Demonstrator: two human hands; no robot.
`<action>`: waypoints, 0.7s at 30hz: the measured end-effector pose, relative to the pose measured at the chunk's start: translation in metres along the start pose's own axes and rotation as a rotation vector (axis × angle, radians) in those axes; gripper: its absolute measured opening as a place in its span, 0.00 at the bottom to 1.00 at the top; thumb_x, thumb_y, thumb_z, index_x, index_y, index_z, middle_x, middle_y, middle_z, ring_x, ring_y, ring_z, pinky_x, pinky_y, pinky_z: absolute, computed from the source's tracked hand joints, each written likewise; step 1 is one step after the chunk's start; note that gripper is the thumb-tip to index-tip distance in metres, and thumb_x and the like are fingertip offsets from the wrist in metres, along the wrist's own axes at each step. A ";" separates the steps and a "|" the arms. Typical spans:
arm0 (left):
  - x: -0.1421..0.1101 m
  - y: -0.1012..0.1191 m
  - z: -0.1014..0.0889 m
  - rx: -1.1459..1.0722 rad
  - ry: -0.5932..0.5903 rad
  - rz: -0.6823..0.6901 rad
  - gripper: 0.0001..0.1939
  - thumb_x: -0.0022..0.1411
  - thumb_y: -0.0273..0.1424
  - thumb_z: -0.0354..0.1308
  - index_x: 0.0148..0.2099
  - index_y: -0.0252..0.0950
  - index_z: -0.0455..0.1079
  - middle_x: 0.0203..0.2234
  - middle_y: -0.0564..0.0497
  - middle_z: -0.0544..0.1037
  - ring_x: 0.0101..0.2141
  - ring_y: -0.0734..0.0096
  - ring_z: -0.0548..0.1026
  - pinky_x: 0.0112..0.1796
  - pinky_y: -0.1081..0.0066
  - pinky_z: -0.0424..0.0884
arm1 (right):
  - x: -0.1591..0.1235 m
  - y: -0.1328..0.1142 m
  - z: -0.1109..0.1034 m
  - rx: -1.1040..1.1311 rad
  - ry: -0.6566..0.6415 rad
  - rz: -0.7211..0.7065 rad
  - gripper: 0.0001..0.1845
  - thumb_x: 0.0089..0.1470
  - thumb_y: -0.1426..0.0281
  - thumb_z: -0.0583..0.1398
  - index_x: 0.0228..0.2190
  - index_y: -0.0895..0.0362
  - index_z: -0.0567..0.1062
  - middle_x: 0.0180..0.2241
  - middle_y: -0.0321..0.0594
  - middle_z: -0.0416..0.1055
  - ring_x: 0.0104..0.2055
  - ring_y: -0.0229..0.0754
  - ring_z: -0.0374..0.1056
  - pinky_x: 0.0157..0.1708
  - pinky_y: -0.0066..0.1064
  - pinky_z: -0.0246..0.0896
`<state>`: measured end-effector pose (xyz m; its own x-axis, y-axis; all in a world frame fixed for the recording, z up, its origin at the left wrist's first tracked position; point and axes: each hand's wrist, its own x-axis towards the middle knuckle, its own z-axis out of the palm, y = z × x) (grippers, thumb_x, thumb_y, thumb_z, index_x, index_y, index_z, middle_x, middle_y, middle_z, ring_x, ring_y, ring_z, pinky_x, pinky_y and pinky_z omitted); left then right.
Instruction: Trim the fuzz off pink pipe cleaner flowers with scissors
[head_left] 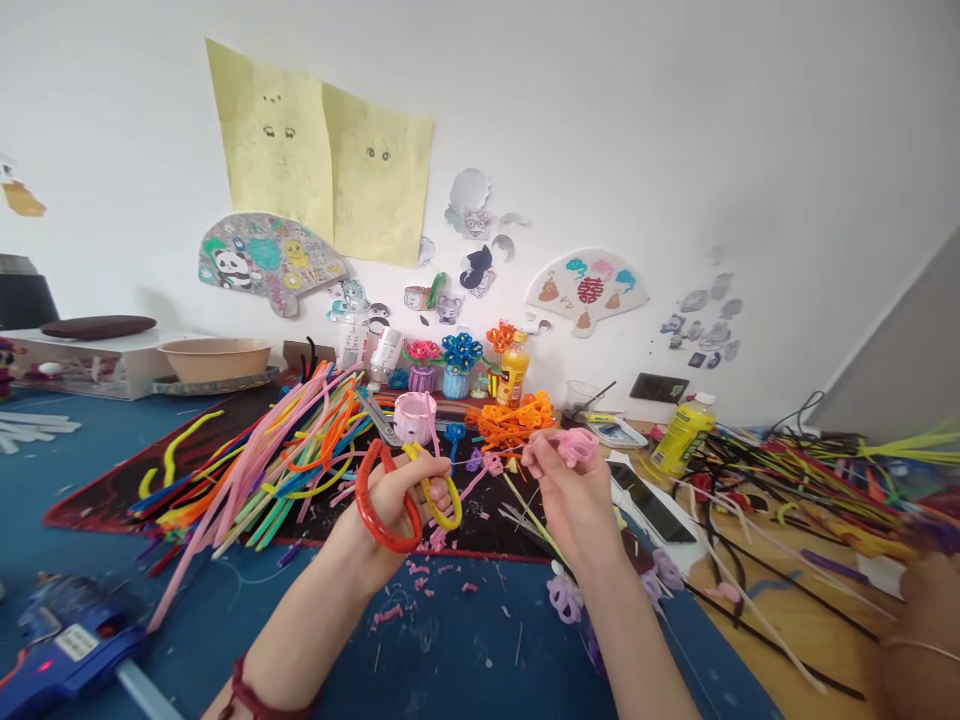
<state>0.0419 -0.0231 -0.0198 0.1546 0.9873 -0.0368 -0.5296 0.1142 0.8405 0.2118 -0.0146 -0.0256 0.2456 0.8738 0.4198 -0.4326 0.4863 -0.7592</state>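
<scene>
My left hand (409, 490) is closed, its thumb and index finger pinched at a thin strand that runs toward the other hand. A red loop handle (386, 500) and a yellow loop handle (442, 500) hang around its thumb and fingers, like those of scissors; the blades are hidden. In my right hand (574, 490), the fingers pinch a pink looped pipe-cleaner flower (577, 447). Behind and between the hands lie small purple pipe-cleaner pieces (474, 460). A pink pipe-cleaner pot (415, 417) stands just beyond my left hand.
Colourful pipe cleaners (255, 455) lie in a pile at left, near a blue glue gun (82, 640). Orange loops (517, 420) and finished flower pots (457, 375) stand behind. At right are a phone (652, 500), a yellow bottle (684, 432) and another person's blurred arm (922, 630).
</scene>
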 end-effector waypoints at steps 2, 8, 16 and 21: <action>0.000 0.001 -0.002 0.072 -0.013 0.029 0.12 0.48 0.34 0.65 0.24 0.35 0.65 0.15 0.58 0.65 0.16 0.82 0.61 0.19 0.77 0.60 | 0.003 0.000 -0.004 0.003 0.024 -0.021 0.14 0.39 0.66 0.71 0.20 0.56 0.71 0.24 0.33 0.69 0.26 0.37 0.66 0.28 0.32 0.63; -0.005 0.019 -0.013 0.867 0.095 0.571 0.15 0.53 0.45 0.58 0.29 0.40 0.60 0.20 0.58 0.65 0.21 0.74 0.62 0.24 0.72 0.60 | 0.011 -0.004 -0.017 0.046 0.102 -0.057 0.12 0.43 0.65 0.70 0.22 0.55 0.72 0.26 0.33 0.72 0.30 0.37 0.70 0.36 0.34 0.66; -0.013 0.022 -0.034 1.585 0.131 0.490 0.14 0.51 0.43 0.58 0.37 0.42 0.63 0.28 0.54 0.74 0.29 0.64 0.72 0.28 0.71 0.59 | 0.010 -0.009 -0.014 0.060 0.127 -0.069 0.17 0.40 0.64 0.71 0.20 0.55 0.67 0.26 0.33 0.70 0.30 0.37 0.69 0.37 0.33 0.67; -0.015 0.019 -0.039 1.590 0.058 0.466 0.17 0.52 0.44 0.58 0.42 0.42 0.65 0.31 0.54 0.76 0.31 0.64 0.74 0.30 0.72 0.61 | 0.011 -0.008 -0.016 0.062 0.096 -0.124 0.23 0.40 0.66 0.71 0.18 0.54 0.60 0.27 0.32 0.70 0.30 0.37 0.68 0.36 0.34 0.66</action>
<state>-0.0027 -0.0317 -0.0246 0.1888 0.9087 0.3723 0.8137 -0.3570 0.4587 0.2324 -0.0093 -0.0228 0.3805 0.8042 0.4567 -0.4460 0.5922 -0.6711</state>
